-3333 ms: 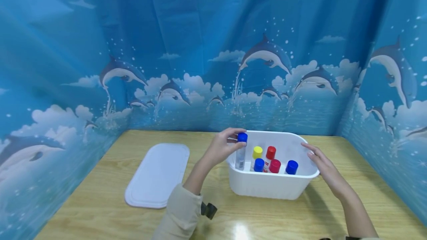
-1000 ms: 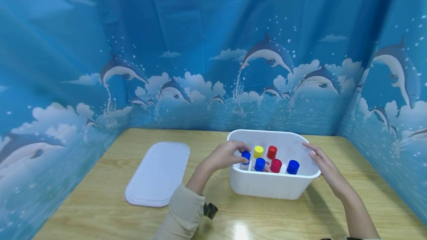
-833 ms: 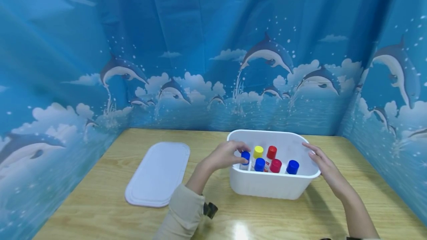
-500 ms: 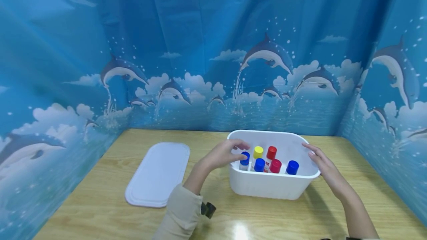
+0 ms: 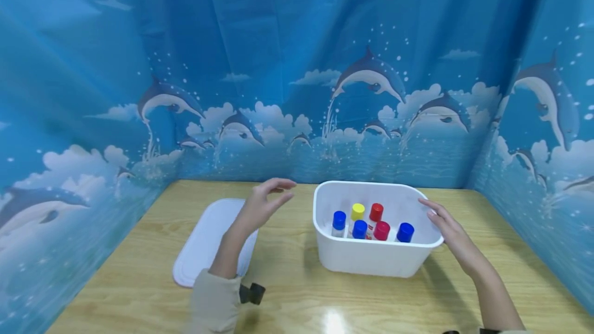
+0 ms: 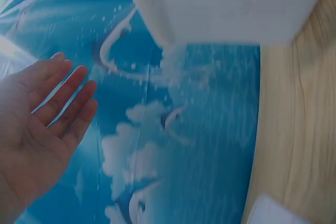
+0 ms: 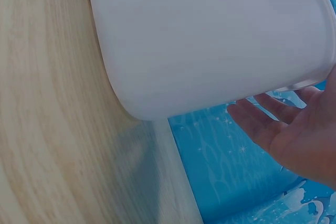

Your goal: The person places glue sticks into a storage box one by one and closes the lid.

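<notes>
My left hand (image 5: 257, 209) hangs in the air left of the white plastic box, over the right side of a white lid (image 5: 206, 236); its fingers are loosely bent and hold nothing. My right hand (image 5: 452, 231) rests at the right end of the box (image 5: 371, 259), fingers relaxed against its rim. Upright inside the box stand several capped tubes: a clear blue-capped tube (image 5: 339, 224) at the left end, a yellow-capped tube (image 5: 357, 214), two with red caps, and two more with blue caps. The low box wall hides their lower parts.
A light wooden table (image 5: 297, 303) carries the box and, to its left, the flat lid. Blue dolphin-print curtain (image 5: 278, 66) closes off the back and both sides of the table. Black straps circle the wrists.
My left hand lowered the blue-capped tube into the box's left end, let go of it, and moved up and left, out of the box. The right hand stayed at the rim.
</notes>
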`<state>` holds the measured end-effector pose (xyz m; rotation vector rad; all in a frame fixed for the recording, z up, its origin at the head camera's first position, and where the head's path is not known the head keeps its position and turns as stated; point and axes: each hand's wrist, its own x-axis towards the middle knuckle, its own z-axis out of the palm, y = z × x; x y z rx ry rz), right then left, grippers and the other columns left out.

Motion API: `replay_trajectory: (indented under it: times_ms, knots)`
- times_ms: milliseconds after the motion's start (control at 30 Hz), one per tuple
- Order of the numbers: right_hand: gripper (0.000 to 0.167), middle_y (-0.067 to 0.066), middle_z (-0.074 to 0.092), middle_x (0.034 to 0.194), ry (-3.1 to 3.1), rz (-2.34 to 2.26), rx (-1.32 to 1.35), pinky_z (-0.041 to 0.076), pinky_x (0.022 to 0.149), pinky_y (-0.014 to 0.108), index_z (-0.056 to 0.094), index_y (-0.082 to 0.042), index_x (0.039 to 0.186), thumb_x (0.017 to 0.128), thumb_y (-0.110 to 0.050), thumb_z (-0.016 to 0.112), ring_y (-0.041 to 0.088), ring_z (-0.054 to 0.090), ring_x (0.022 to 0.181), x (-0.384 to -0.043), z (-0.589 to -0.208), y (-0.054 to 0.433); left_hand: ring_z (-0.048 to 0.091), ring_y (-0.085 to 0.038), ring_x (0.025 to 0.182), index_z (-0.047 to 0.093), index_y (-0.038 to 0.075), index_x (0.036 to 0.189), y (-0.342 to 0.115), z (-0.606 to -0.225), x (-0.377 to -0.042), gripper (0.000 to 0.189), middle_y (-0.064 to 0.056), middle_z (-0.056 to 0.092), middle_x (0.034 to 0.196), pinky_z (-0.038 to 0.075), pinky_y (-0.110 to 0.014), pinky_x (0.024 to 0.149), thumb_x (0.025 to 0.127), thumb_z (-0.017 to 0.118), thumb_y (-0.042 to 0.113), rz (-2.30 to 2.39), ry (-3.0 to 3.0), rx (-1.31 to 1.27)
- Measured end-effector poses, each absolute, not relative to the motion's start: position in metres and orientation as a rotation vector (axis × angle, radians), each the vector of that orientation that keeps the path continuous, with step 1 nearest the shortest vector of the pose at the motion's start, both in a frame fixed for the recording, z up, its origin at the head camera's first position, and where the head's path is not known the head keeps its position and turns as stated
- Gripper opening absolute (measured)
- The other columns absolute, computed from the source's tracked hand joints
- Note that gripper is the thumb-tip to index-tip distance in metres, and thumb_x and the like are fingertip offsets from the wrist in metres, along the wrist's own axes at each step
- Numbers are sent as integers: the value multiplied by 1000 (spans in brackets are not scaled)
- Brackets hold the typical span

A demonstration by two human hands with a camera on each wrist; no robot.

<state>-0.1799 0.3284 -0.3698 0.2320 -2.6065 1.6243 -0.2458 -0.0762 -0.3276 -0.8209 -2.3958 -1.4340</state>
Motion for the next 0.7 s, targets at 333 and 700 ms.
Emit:
replay_trajectory:
  times_ms: [333,700]
  knots:
    - [54,28,13,145,-2607,1626,223,42,82,41,17,0,144,102,-34,25,44,30,121,-181,-370,331,54,-26,106,59,3,116,-172,-354,-231,34,-12,61,112,43,-41,89,93,57,26,-1395,-2448,-454]
    - [56,28,12,145,-2602,1644,219,39,86,47,17,1,144,102,-36,25,45,28,123,-181,-368,329,52,-9,100,55,-3,121,-249,-387,-217,40,-20,57,115,40,-11,78,95,51,28,-1321,-2537,-163]
